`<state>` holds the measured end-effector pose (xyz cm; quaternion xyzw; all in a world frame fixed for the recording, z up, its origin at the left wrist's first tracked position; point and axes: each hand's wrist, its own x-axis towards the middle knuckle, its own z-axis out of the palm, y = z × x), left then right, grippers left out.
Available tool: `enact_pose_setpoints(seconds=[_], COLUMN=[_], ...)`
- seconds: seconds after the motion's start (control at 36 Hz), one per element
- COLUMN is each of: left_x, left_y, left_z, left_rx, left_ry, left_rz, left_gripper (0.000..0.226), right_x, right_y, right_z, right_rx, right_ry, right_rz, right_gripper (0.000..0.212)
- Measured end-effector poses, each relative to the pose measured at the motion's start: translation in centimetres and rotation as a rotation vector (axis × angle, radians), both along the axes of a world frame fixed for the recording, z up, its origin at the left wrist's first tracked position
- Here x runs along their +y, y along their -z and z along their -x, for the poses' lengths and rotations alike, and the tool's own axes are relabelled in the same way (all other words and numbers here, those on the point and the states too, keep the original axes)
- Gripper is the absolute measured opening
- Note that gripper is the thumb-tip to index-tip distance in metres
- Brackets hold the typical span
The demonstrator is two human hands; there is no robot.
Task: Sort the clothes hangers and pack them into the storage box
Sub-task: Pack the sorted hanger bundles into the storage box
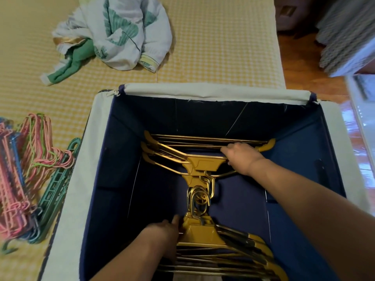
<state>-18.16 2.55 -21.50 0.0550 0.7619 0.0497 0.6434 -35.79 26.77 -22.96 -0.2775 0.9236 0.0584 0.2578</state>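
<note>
**Inspector:** Head view, the only one supplied. State the step in hand.

**Assistant:** Packing. Both arms reach into the open navy fabric storage box with the cream folded rim (pixel 213 91). Two bundles of gold metal hangers lie on its floor — a far gold bundle (pixel 182 153) toward the back wall and a near gold bundle (pixel 219 246) at the front.

**Inspector:** Hands?

**Assistant:** The right hand (pixel 241 157) is on the far bundle's right shoulder, fingers curled over the bars; it appears to grip them. The left hand (pixel 164 232) sits against the near bundle's neck on its left side. Its fingers are hidden behind the metal, so I cannot tell whether it grips or merely presses.

**Inspector:** Orientation?

**Assistant:** Each bundle's long axis runs left to right across the box. The hooks point inward and meet at the centre (pixel 199 197), where they overlap.

**Inspector:** Outstanding work?

**Assistant:** A heap of thin pink, green and blue wire hangers (pixel 26 159) and some teal plastic hangers (pixel 54 189) lie outside, on the yellow checked mat (pixel 213 37) left of the box — unpacked. In my judgement the next move calls for squaring the gold bundles flat, hooks nested, to leave room for these.
</note>
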Motion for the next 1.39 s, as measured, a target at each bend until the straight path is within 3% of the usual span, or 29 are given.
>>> enact_pose_setpoints(seconds=[0.11, 0.25, 0.36, 0.44, 0.5, 0.64, 0.72, 0.83, 1.28, 1.39], left_x=[0.2, 0.5, 0.7, 0.9, 1.1, 2.0, 2.4, 2.3, 2.2, 1.4], left_y=[-2.2, -3.7, -4.4, -4.1, -3.8, -3.5, -3.3, -2.8, -3.7, -7.1], left_z=[1.8, 2.8, 2.4, 0.9, -0.2, -0.2, -0.1, -0.4, -0.2, 0.3], left_rx=[-0.03, 0.083, 0.063, 0.066, 0.111, 0.188, 0.226, 0.233, 0.164, 0.209], left_ry=[-0.086, -0.105, -0.073, 0.063, 0.16, 0.324, 0.365, 0.377, 0.294, 0.137], left_rz=[-0.055, -0.112, -0.099, -0.058, -0.033, -0.053, -0.056, -0.074, -0.01, -0.03], left_gripper=[0.116, 0.091, 0.051, 0.043, 0.039, 0.032, 0.03, 0.031, 0.045, 0.046], right_x=[-0.2, -1.0, -2.1, -3.1, -3.7, -4.2, -4.1, -4.5, -4.2, -3.6], right_y=[0.0, -1.0, -2.8, -4.3, -5.0, -5.2, -4.5, -3.5, -4.6, -6.7], right_z=[-0.2, -0.8, -2.8, -5.6, -7.6, -10.9, -12.6, -14.2, -13.4, -13.0], right_rx=[0.034, 0.054, 0.166, 0.184, 0.064, -0.544, -0.709, -0.709, -0.785, -0.719], right_ry=[-0.028, -0.002, 0.03, 0.026, 0.052, 0.124, 0.059, 0.039, 0.167, 0.251], right_rz=[0.008, 0.024, 0.086, 0.154, 0.141, -0.088, -0.143, -0.18, -0.182, -0.148], right_gripper=[0.049, 0.055, 0.054, 0.05, 0.036, 0.015, 0.016, 0.034, 0.035, 0.035])
